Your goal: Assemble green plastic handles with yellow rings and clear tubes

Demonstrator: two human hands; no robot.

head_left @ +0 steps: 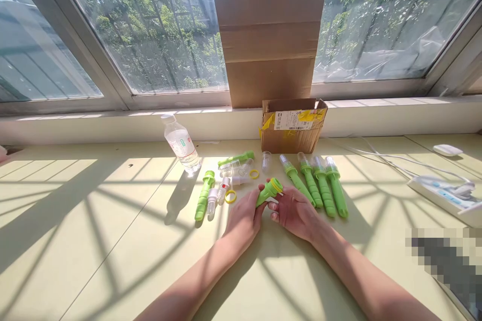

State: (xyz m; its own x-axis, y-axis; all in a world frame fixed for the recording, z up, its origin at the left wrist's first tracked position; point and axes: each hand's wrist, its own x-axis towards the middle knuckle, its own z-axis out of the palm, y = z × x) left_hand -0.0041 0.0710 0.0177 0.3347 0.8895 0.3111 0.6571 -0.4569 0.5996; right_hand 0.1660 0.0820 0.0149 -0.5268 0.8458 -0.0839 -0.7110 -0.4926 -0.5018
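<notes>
My left hand is closed round a green plastic handle, tilted up to the right. A yellow ring sits on the handle's collar end. My right hand is closed at that same end, its fingers curled beneath the handle and its thumb by the ring. To the left lie two more green handles, clear caps, a small clear piece with a red spot and loose yellow rings. Several green handles with clear tops lie in a row at right.
A water bottle stands at the back left. An open cardboard box is against the window ledge, near a clear cup. A power strip with cables and a white mouse-like object are at right. A blurred dark object lies front right.
</notes>
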